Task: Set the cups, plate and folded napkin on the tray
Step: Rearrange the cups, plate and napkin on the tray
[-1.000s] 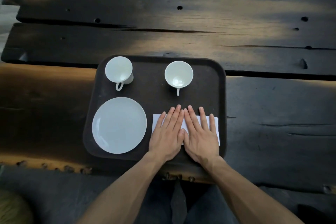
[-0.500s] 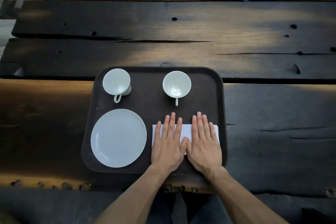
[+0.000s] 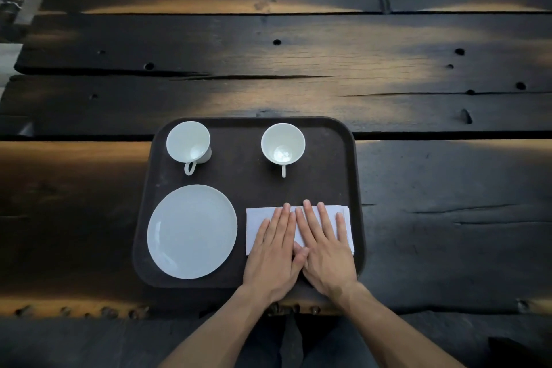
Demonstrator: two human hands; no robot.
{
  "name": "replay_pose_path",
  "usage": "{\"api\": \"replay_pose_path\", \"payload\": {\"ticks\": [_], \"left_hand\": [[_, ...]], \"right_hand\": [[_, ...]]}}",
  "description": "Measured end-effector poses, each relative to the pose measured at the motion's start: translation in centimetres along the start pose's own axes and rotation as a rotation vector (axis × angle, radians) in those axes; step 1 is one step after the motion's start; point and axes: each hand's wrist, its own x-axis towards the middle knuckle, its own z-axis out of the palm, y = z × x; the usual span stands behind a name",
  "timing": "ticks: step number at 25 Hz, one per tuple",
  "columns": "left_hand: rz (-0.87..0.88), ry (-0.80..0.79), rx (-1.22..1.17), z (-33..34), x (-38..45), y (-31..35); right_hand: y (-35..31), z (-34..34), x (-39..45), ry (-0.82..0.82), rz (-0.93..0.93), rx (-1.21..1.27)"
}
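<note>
Your left hand point(image 3: 276, 251) and right hand point(image 3: 327, 248) lie flat, side by side, on the napkin point(image 3: 257, 227), fingers straight and pointing away from you, thumbs touching between them; neither hand grasps anything, both simply press down with released, extended fingers. The napkin sits in the near right corner of the tray point(image 3: 248, 188), directly under your palms, with its left part showing bare beside your left hand and a narrow strip showing past your right little finger. It is a folded white rectangle whose long axis runs left to right, parallel to the tray's near rim, so your fingers cross it at roughly a right angle. Just left of the napkin, apart from it, the plate point(image 3: 192, 231) lies flat in the near left corner. The 2 cups stand upright along the far side: the left cup point(image 3: 188, 142) beyond the plate, the right cup point(image 3: 283, 143) beyond the napkin, well apart from your fingertips. Both handles point toward you. All 4 pieces rest on the tray, and the tray sits at the near edge of the dark plank tabletop point(image 3: 328, 69).
</note>
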Motion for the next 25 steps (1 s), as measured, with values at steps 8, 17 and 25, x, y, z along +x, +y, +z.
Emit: {"api": "replay_pose_path", "payload": {"ticks": [8,17,25], "left_hand": [[-0.010,-0.056,0.062,-0.5,-0.1,-0.4],[-0.016,-0.105,0.034,-2.0,-0.4,-0.7],[-0.179,-0.011,0.173,-6.3,2.6,-6.0]], "right_hand": [[1.0,-0.5,-0.1,-0.027,0.120,0.043],[1.9,-2.0,0.2,-0.081,0.123,0.184],[6.4,-5.8,2.8,-0.012,0.122,-0.022]]}}
